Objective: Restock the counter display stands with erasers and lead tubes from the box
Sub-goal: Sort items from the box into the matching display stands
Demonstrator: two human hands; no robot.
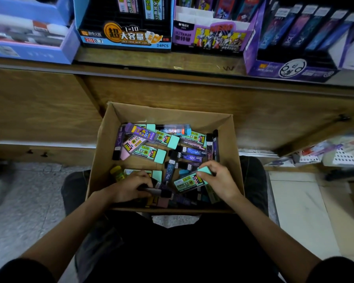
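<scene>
An open cardboard box (231, 139) rests on my lap, holding several lead tubes with teal, pink, purple and black caps. My left hand (131, 186) is inside the box at its near left, fingers curled round a dark tube (159, 192). My right hand (217, 180) pinches a teal-capped lead tube (189, 180) at its cap end, near the box's right side. On the counter above stand the display stands: a light-blue one (123, 37), a purple Ultraman one (211, 37) and a purple one at the right (290, 70).
A blue display box (29, 50) sits at the counter's far left. The wooden counter front (172, 92) rises just behind the cardboard box. Packets of stationery (335, 154) lie on a low shelf at the right. Tiled floor shows on both sides of my knees.
</scene>
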